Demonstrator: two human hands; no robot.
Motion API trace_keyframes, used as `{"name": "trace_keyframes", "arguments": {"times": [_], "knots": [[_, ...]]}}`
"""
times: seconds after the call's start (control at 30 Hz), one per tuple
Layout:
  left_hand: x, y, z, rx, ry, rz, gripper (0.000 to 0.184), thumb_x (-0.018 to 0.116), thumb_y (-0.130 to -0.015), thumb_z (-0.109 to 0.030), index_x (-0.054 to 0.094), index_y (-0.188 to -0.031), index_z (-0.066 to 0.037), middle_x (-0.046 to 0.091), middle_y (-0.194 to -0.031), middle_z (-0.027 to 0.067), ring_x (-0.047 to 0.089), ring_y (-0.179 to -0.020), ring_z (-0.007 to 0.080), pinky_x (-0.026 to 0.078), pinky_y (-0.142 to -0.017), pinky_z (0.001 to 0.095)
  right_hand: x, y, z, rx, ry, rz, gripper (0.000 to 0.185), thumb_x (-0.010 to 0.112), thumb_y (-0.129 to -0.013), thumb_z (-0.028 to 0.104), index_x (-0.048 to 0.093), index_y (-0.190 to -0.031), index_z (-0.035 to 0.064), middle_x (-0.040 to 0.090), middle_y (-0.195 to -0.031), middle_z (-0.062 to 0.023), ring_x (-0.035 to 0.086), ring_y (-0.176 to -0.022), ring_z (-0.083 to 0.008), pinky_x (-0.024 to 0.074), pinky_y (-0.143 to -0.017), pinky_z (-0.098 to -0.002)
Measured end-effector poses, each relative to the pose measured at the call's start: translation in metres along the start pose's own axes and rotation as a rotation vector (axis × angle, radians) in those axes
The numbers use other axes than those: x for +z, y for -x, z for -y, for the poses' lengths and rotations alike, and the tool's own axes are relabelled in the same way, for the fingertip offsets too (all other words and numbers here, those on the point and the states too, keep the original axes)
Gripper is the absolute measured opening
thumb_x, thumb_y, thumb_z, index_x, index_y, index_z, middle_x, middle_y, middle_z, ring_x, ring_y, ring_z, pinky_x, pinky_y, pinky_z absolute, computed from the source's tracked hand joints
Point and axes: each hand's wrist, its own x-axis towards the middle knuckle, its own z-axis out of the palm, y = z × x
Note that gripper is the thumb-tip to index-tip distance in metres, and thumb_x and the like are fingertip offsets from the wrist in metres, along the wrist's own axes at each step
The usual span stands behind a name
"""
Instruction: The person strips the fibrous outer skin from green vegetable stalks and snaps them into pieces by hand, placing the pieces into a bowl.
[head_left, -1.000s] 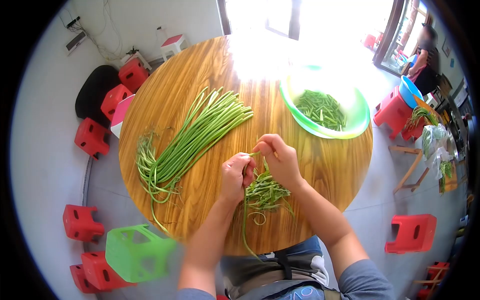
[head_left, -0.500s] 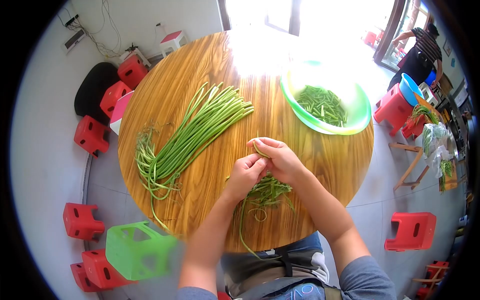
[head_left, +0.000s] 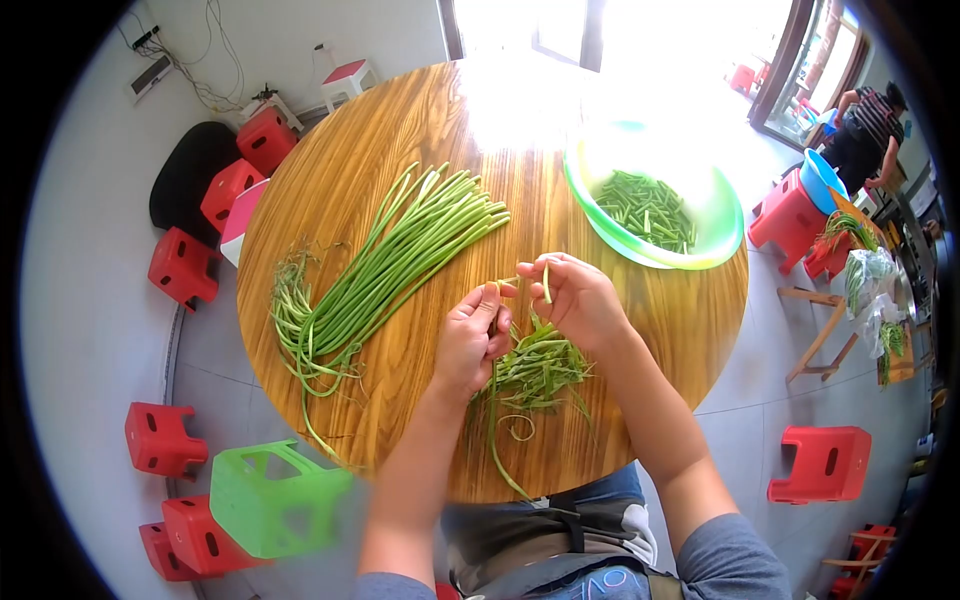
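Observation:
My left hand (head_left: 470,338) is closed in a pinch on a garlic scape (head_left: 494,440), whose long thin tail hangs down over the table's near edge. Just to its right, my right hand (head_left: 585,305) holds a short cut piece of scape (head_left: 547,284) between its fingers. Both hands are above the table, slightly apart. Beneath them lies a heap of discarded scape tips (head_left: 540,372). To the left rests a bundle of long green garlic scapes (head_left: 400,265). Short pieces (head_left: 650,212) lie in a green-rimmed bowl (head_left: 725,205) at the back right.
The round wooden table (head_left: 640,400) fills the middle. A green stool (head_left: 275,500) and several red stools (head_left: 165,440) stand around it. At the far right, a person (head_left: 868,135) bends beside a blue basin (head_left: 822,180). Bagged greens (head_left: 868,275) hang over a wooden stand.
My hands have moved apart, and a short piece now shows separately in the right hand. The scape's tail has shifted slightly. The person at the far right has bent and moved right.

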Motion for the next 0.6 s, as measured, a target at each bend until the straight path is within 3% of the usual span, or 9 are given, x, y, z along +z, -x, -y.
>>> {"name": "trace_keyframes", "arguments": {"times": [0.1, 0.23, 0.4, 0.53, 0.6], "knots": [[-0.007, -0.004, 0.004, 0.092, -0.116, 0.008, 0.025, 0.043, -0.096, -0.024, 0.054, -0.097, -0.003, 0.05, -0.064, 0.0011, 0.034, -0.044, 0.0046, 0.026, -0.04, 0.0171, -0.013, -0.007, -0.001, 0.045, -0.11, 0.056, 0.016, 0.043, -0.09, 0.013, 0.055, -0.091, 0.0017, 0.062, -0.093, -0.0117, 0.052, -0.066, -0.0107, 0.0456, -0.057, -0.0224], [-0.009, -0.006, 0.002, 0.03, 0.132, 0.004, 0.023, 0.043, -0.095, -0.022, 0.054, -0.096, -0.001, 0.052, -0.066, 0.0023, 0.033, -0.044, 0.0049, 0.026, -0.04, 0.018, -0.011, -0.005, 0.005, -0.059, -0.033, -0.016, 0.014, 0.044, -0.091, 0.01, 0.055, -0.093, 0.0004, 0.061, -0.089, -0.011, 0.046, -0.06, -0.0084, 0.0407, -0.052, -0.0191], [-0.019, -0.012, 0.007, 0.116, 0.132, 0.02, 0.021, 0.045, -0.095, -0.02, 0.054, -0.095, -0.001, 0.053, -0.068, 0.0029, 0.033, -0.044, 0.005, 0.027, -0.04, 0.0185, -0.006, -0.005, 0.011, -0.249, -0.154, -0.123, 0.017, 0.045, -0.093, 0.01, 0.053, -0.1, -0.0023, 0.06, -0.088, -0.0096, 0.043, -0.059, -0.007, 0.0373, -0.049, -0.0175], [-0.029, -0.015, 0.002, 0.146, 0.288, 0.077, 0.021, 0.046, -0.094, -0.02, 0.055, -0.095, -0.001, 0.055, -0.069, 0.0037, 0.034, -0.044, 0.0049, 0.028, -0.041, 0.0182, -0.022, -0.004, 0.026, -0.262, -0.359, 0.104, 0.017, 0.047, -0.092, 0.008, 0.053, -0.105, -0.0003, 0.057, -0.082, -0.0043, 0.045, -0.063, -0.0055, 0.037, -0.052, -0.0173], [-0.026, -0.014, 0.003, 0.252, 0.042, 0.058, 0.021, 0.046, -0.094, -0.02, 0.055, -0.095, -0.001, 0.056, -0.07, 0.004, 0.034, -0.044, 0.0047, 0.028, -0.041, 0.018, -0.008, 0.003, 0.03, -0.562, -0.051, -0.135, 0.017, 0.047, -0.092, 0.007, 0.052, -0.106, -0.0002, 0.056, -0.083, -0.0039, 0.044, -0.062, -0.0052, 0.0365, -0.053, -0.0177]]}}
